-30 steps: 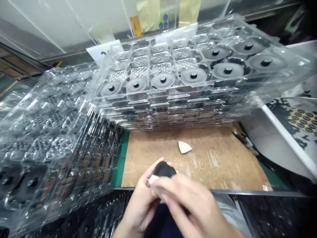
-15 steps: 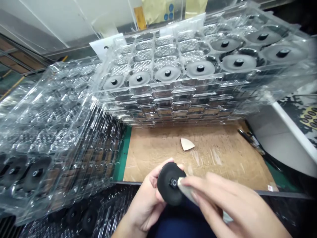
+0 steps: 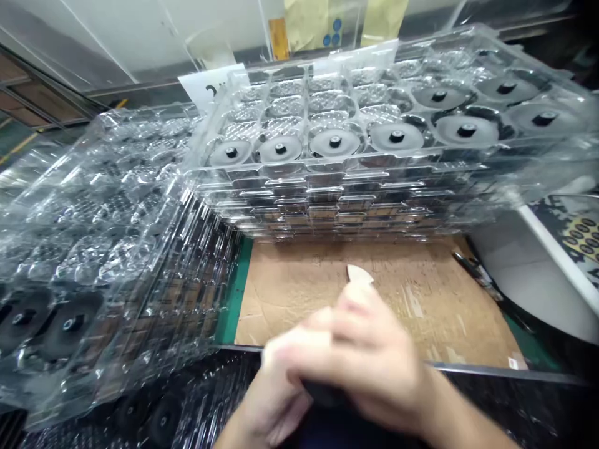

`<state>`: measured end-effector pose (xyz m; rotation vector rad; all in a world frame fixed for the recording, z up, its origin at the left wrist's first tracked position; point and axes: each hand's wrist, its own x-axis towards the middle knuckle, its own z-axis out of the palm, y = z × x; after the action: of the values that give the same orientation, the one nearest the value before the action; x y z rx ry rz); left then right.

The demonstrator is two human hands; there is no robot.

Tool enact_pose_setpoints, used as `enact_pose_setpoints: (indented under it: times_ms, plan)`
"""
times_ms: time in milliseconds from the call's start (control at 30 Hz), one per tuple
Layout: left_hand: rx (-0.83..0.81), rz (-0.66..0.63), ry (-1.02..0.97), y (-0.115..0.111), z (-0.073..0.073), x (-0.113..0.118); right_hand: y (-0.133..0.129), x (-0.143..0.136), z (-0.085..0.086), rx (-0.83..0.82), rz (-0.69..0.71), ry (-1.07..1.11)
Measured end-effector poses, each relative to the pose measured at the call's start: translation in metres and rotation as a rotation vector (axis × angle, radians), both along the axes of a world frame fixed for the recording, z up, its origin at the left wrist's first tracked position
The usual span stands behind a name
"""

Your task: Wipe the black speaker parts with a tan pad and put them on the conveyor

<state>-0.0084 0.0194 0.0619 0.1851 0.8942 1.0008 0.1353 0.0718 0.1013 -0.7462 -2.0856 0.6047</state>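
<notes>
My left hand (image 3: 269,386) is closed round a black round disc (image 3: 322,393); only a dark part of it shows beneath my fingers. Across the top of it lies my right hand (image 3: 374,355), smeared by motion, its fingers bent over the disc and the left fingers. What the right fingers hold is hidden. Just beyond them, on the brown cardboard (image 3: 290,280), rests a pale wedge-shaped pad (image 3: 359,274), partly covered by my right hand.
A tall stack of clear plastic trays (image 3: 327,181) stands behind the cardboard, with black discs in its pockets. More trays (image 3: 107,212) rise at the left. A dark pen-like tool (image 3: 472,268) lies at the right, beside a white bin (image 3: 528,268).
My right hand has moved left and over the disc, covering its face and hub. The pale piece it held is now out of sight. The view has shifted slightly.
</notes>
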Motion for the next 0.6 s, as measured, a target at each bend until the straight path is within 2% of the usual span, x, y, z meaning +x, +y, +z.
enact_pose_setpoints:
  times_ms: [67,133,167,233,333,433,500,600]
  plan:
    - [-0.009,-0.034,-0.046,0.001,0.000,-0.005,0.008,0.008,-0.013,-0.220,-0.230,0.148]
    - [-0.001,-0.016,-0.102,0.003,-0.003,-0.012,0.013,0.018,-0.031,-0.451,-0.474,0.340]
    - [0.011,0.004,-0.124,0.003,-0.005,-0.015,0.013,0.021,-0.040,-0.519,-0.532,0.363]
    - [0.035,0.045,-0.145,0.004,-0.011,-0.021,0.008,0.022,-0.062,-0.551,-0.488,0.208]
    - [0.032,0.114,-0.145,0.006,-0.018,-0.027,-0.010,0.010,-0.099,-0.490,-0.387,-0.115]
    - [0.042,0.171,-0.136,0.007,-0.022,-0.030,-0.030,-0.005,-0.134,-0.405,-0.454,-0.196]
    - [0.056,0.195,-0.122,0.008,-0.024,-0.031,-0.039,-0.010,-0.149,-0.355,-0.501,-0.244]
    - [0.056,0.237,-0.088,0.010,-0.026,-0.034,-0.043,-0.009,-0.159,-0.325,-0.501,-0.327]
